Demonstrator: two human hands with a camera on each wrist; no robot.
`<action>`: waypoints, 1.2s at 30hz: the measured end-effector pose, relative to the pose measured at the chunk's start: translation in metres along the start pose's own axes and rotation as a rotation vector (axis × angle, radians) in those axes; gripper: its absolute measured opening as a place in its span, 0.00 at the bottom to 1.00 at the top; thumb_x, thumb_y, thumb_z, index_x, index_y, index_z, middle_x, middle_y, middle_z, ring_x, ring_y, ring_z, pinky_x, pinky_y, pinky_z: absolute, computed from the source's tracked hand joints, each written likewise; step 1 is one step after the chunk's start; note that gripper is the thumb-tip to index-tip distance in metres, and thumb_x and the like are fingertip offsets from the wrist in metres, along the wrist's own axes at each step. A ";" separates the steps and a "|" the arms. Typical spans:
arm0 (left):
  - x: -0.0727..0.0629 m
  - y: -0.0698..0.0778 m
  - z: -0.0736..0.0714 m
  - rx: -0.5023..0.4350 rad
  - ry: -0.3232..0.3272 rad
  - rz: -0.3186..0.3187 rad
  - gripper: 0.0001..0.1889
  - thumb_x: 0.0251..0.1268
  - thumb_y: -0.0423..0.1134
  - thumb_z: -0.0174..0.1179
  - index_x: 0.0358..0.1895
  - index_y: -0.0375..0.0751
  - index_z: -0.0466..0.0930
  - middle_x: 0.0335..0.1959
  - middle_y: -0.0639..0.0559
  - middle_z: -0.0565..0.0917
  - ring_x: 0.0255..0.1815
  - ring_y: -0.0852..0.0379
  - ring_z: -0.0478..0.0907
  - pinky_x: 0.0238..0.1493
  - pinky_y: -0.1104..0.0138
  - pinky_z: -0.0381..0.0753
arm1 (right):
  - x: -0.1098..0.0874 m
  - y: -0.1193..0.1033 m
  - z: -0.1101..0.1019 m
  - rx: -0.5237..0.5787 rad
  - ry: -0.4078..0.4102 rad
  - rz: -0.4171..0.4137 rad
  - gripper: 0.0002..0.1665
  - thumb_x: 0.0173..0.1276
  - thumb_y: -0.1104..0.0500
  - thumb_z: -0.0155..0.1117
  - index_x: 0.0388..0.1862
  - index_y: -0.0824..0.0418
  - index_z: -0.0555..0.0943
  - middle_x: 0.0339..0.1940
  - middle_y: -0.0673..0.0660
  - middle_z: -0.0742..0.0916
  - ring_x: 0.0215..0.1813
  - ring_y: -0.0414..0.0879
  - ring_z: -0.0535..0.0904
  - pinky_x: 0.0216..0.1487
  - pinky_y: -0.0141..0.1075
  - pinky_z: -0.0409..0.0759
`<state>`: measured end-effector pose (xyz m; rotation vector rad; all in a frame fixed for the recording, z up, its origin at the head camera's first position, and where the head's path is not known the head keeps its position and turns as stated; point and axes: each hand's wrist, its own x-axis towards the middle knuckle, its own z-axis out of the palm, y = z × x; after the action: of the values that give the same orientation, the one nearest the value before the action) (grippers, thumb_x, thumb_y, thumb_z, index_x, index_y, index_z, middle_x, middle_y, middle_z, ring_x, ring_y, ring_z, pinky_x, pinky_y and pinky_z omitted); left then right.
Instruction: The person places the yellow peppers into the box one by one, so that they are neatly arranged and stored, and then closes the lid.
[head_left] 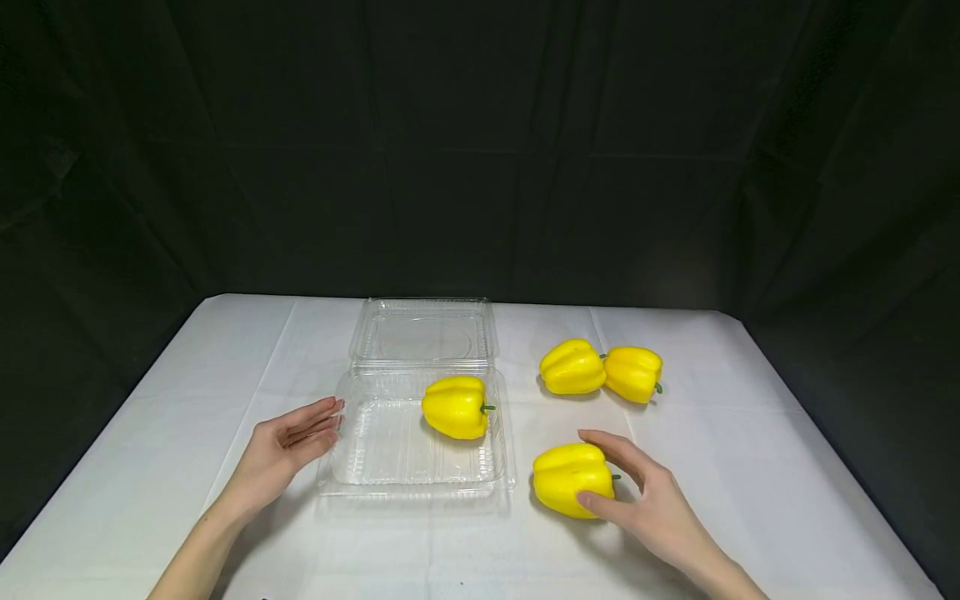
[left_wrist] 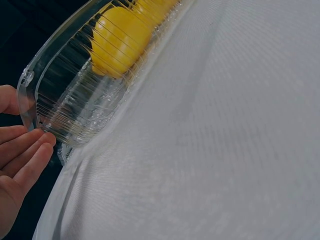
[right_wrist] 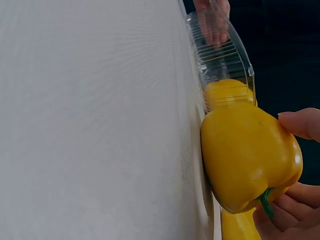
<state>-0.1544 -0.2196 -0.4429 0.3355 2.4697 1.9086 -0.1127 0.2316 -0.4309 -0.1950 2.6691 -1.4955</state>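
Note:
My right hand (head_left: 648, 500) is around a yellow bell pepper (head_left: 568, 480) on the table, thumb on its near side and fingers at its far side. In the right wrist view, the green stem (right_wrist: 266, 202) of this pepper points toward the palm. My left hand (head_left: 281, 454) is at the left edge of a clear plastic clamshell container (head_left: 375, 479), fingers fairly straight and nothing gripped. Another yellow bell pepper (head_left: 454, 407) lies in the right part of the container's base. The hinged lid (head_left: 423, 329) lies folded back, away from me.
Two more yellow bell peppers, one on the left (head_left: 572, 367) and one on the right (head_left: 633, 374), lie together at the back right of the container. A white cloth (head_left: 750, 467) covers the table. Dark curtains (head_left: 480, 150) stand behind and at both sides.

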 end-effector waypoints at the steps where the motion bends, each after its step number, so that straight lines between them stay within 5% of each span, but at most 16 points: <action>1: 0.000 0.000 0.000 -0.001 0.001 0.000 0.28 0.68 0.36 0.65 0.69 0.31 0.70 0.66 0.36 0.77 0.58 0.68 0.80 0.55 0.75 0.80 | 0.000 0.000 0.001 0.003 -0.003 0.003 0.41 0.58 0.45 0.78 0.70 0.46 0.72 0.69 0.47 0.78 0.73 0.54 0.69 0.72 0.66 0.60; 36: -0.001 0.001 0.000 0.012 -0.009 -0.019 0.29 0.69 0.38 0.64 0.70 0.33 0.69 0.67 0.41 0.77 0.60 0.66 0.80 0.56 0.76 0.79 | 0.000 0.006 0.001 0.009 -0.012 0.016 0.43 0.55 0.45 0.80 0.69 0.45 0.73 0.67 0.45 0.79 0.71 0.54 0.70 0.70 0.66 0.61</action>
<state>-0.1533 -0.2196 -0.4418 0.3183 2.4704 1.8818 -0.1128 0.2342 -0.4365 -0.1812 2.6479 -1.4970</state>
